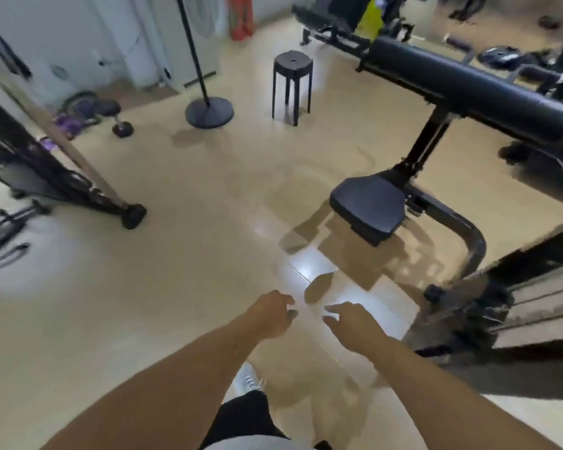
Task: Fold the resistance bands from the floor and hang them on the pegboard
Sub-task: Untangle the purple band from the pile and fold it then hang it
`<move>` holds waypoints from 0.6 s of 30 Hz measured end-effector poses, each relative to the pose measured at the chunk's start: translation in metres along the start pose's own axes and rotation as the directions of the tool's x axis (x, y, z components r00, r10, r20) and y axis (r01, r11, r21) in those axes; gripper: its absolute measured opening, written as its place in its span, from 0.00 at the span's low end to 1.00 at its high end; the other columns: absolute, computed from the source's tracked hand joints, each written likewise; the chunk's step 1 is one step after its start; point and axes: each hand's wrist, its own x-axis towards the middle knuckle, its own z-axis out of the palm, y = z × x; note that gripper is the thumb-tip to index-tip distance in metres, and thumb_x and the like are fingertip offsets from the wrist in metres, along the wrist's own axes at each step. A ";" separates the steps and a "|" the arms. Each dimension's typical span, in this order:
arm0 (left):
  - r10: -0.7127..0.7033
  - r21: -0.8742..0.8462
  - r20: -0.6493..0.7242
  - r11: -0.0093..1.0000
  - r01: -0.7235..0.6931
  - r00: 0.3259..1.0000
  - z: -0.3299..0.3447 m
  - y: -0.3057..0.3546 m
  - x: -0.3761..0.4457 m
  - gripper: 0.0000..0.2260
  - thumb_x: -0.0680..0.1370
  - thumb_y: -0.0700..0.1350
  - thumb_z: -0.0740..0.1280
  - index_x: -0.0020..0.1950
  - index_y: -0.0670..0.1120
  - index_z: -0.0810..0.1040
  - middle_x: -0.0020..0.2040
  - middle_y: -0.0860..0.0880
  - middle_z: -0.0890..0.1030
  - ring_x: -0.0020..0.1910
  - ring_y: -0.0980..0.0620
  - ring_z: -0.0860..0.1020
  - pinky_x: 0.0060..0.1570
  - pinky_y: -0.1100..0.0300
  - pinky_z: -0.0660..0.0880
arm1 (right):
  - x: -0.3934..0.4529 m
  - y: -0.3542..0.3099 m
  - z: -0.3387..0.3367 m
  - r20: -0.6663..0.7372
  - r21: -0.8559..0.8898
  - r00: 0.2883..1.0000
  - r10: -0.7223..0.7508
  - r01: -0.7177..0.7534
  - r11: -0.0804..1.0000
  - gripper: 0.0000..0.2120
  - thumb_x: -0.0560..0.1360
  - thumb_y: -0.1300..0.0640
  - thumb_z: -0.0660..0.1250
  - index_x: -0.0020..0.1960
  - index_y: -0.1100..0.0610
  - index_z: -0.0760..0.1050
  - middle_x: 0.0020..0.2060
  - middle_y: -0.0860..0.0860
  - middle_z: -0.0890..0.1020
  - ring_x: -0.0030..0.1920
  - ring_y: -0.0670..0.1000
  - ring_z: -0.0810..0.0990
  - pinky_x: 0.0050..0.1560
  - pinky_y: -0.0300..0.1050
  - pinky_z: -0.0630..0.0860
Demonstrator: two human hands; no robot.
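Observation:
Both my hands hang out in front of me over the bare beige floor, holding nothing. My left hand point(272, 315) has loosely curled fingers. My right hand point(351, 323) is relaxed with its fingers pointing left, a short gap from the left hand. Purple and dark resistance bands point(75, 115) lie in a heap on the floor at the far left by the wall. More dark straps point(0, 245) lie blurred at the left edge. No pegboard is in view.
A black weight bench point(468, 89) with its seat pad point(368, 206) stands to the right. A black stool point(292, 86) and a pole on a round base point(209, 111) stand ahead. A slanted black frame leg point(78, 186) crosses the left. Red cylinders point(240, 17) stand at the back.

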 end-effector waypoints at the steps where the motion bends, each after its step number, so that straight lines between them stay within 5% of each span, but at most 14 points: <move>1: -0.015 -0.014 -0.009 1.000 0.015 1.000 -0.016 -0.021 0.007 0.21 0.85 0.54 0.58 0.76 0.49 0.71 0.75 0.43 0.71 0.74 0.45 0.69 0.72 0.57 0.63 | 0.021 -0.021 -0.002 0.019 0.002 1.000 -0.003 0.003 1.000 0.23 0.87 0.48 0.59 0.78 0.56 0.70 0.73 0.52 0.78 0.72 0.54 0.76 0.69 0.42 0.68; 5: -0.071 -0.081 -0.013 0.994 0.069 0.997 -0.081 -0.094 0.037 0.21 0.86 0.53 0.57 0.77 0.46 0.69 0.75 0.41 0.71 0.76 0.45 0.66 0.72 0.58 0.61 | 0.094 -0.107 -0.021 0.060 0.016 0.998 0.004 -0.004 1.000 0.26 0.86 0.43 0.55 0.75 0.58 0.71 0.70 0.58 0.78 0.69 0.58 0.77 0.57 0.49 0.71; 7: -0.107 -0.112 -0.019 0.988 0.105 0.994 -0.112 -0.124 0.056 0.21 0.86 0.53 0.57 0.76 0.47 0.70 0.75 0.41 0.71 0.75 0.44 0.68 0.71 0.58 0.63 | 0.124 -0.143 -0.032 0.063 -0.002 0.997 -0.048 0.048 0.999 0.37 0.82 0.30 0.47 0.77 0.54 0.72 0.75 0.53 0.75 0.75 0.56 0.73 0.68 0.48 0.68; 10: -0.142 -0.152 -0.031 0.979 0.135 0.989 -0.151 -0.157 0.088 0.21 0.85 0.54 0.57 0.76 0.47 0.71 0.74 0.42 0.72 0.73 0.43 0.70 0.71 0.57 0.65 | 0.170 -0.182 -0.051 0.120 -0.090 0.990 -0.074 0.085 0.992 0.24 0.87 0.43 0.56 0.79 0.51 0.69 0.76 0.51 0.74 0.77 0.52 0.71 0.72 0.42 0.65; 18: -0.260 -0.278 -0.088 0.933 0.227 0.961 -0.283 -0.225 0.193 0.21 0.86 0.51 0.55 0.77 0.45 0.68 0.77 0.41 0.67 0.76 0.43 0.66 0.72 0.56 0.63 | 0.345 -0.274 -0.126 0.195 -0.184 0.964 -0.181 0.217 0.959 0.23 0.86 0.46 0.60 0.78 0.51 0.70 0.74 0.52 0.76 0.71 0.53 0.77 0.68 0.43 0.70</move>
